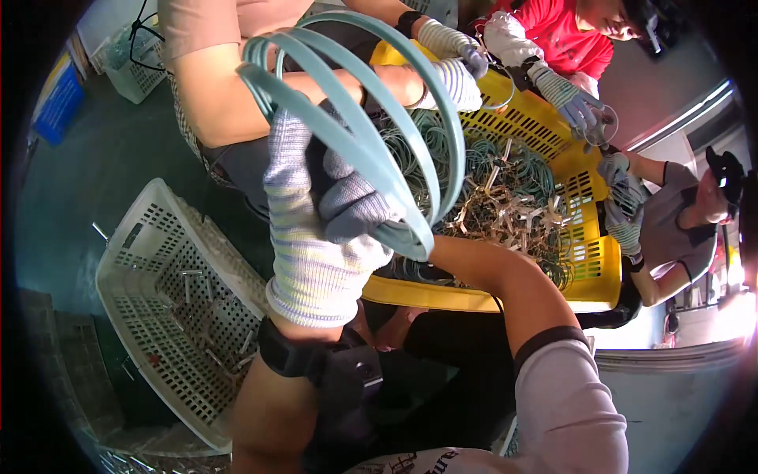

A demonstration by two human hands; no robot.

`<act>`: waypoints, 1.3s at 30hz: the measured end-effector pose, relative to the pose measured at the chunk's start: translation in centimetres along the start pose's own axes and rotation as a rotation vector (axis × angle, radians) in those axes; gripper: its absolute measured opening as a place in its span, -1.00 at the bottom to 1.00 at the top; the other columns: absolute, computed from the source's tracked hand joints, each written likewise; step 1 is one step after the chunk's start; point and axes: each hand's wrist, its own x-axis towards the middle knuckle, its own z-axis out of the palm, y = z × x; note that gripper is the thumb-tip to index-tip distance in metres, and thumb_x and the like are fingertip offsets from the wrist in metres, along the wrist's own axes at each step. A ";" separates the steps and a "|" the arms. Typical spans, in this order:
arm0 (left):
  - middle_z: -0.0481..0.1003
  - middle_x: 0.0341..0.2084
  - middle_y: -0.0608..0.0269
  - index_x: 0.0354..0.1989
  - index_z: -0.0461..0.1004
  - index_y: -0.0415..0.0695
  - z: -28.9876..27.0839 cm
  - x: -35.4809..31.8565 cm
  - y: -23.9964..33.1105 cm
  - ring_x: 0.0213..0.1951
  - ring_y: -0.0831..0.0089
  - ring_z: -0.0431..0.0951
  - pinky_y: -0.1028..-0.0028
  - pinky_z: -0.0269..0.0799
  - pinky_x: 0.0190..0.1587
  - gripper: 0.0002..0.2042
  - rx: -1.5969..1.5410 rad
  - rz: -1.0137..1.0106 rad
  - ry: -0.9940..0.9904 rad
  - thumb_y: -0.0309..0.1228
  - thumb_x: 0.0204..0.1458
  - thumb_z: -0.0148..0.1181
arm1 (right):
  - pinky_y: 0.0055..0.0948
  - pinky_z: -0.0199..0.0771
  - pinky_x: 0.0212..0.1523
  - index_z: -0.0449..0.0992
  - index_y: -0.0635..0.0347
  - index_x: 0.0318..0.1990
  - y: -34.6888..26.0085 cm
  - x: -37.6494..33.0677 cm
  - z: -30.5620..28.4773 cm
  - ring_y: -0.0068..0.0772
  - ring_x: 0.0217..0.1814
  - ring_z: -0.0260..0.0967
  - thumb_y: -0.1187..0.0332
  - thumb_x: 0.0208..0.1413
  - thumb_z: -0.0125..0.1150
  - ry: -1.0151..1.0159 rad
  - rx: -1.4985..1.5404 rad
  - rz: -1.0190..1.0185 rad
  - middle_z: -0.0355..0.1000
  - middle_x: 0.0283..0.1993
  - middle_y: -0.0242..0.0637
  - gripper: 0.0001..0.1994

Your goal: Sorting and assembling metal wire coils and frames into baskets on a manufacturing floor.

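Note:
My left hand, in a striped knit glove with grey fingertips, is raised close to the camera. Its fingers curl around a bundle of several large teal rings made of flat, thin band. The rings fan out up and to the right. My right forearm reaches in from the lower right, behind the lower end of the rings. The right hand is hidden there, so its fingers and any hold cannot be made out. Beyond the rings stands a yellow perforated crate, heaped with teal rings and tangled metal pieces.
A white perforated basket at the left holds scattered metal pieces. Around the yellow crate, several co-workers' gloved hands handle rings. One co-worker's arm stands close behind my rings. A small white basket sits at the far left.

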 end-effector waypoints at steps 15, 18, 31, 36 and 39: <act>0.15 -0.71 0.52 -0.38 0.37 -0.08 -0.8 2.1 -0.9 -0.79 0.75 -0.01 0.73 -0.10 -0.78 -0.73 0.370 0.149 0.116 -0.13 0.14 0.02 | -0.47 0.34 -0.01 0.37 0.29 0.04 3.5 -21.7 -6.4 -0.39 -0.10 0.39 0.59 -0.19 0.09 0.742 0.744 -0.134 0.47 -0.12 -0.16 -0.51; 0.16 -0.71 0.51 -0.36 0.37 -0.07 -0.9 2.7 -0.8 -0.80 0.76 0.00 0.72 -0.14 -0.79 -0.74 0.507 0.080 0.150 -0.12 0.14 0.01 | -0.50 0.30 0.02 0.34 0.32 0.07 3.2 -26.5 -6.6 -0.54 -0.05 0.31 0.52 -0.01 0.09 0.779 0.994 -0.174 0.43 -0.11 -0.33 -0.58; 0.50 -0.28 0.37 -0.04 0.43 -0.13 -4.5 3.8 -4.1 -0.37 0.66 0.47 0.64 0.42 -0.29 -0.67 1.549 -0.089 0.165 -0.18 0.13 0.04 | -0.57 0.46 -0.19 0.35 0.31 0.05 4.1 -31.5 -3.8 -0.52 -0.19 0.42 0.48 0.10 0.05 1.066 1.440 -0.196 0.45 -0.16 -0.29 -0.66; 0.20 0.19 0.17 0.26 0.08 -0.16 -7.3 5.2 -3.7 0.23 0.36 0.13 0.45 -0.01 0.25 -0.55 2.430 0.102 -0.442 -0.44 0.17 -0.12 | -0.63 0.39 -0.20 0.29 0.28 0.10 0.2 -32.7 -4.1 -0.56 -0.16 0.38 0.45 0.12 0.03 0.964 1.722 -0.455 0.42 -0.09 -0.32 -0.63; 0.27 0.10 0.14 0.21 0.14 -0.17 -7.5 4.9 -4.1 0.14 0.40 0.23 0.47 0.05 0.20 -0.56 2.063 -0.111 -0.216 -0.57 0.11 -0.11 | -0.53 0.34 -0.01 0.23 0.28 0.15 -1.3 -32.4 -4.3 -0.46 0.01 0.33 0.35 0.16 0.02 0.880 1.805 -0.609 0.34 0.04 -0.24 -0.59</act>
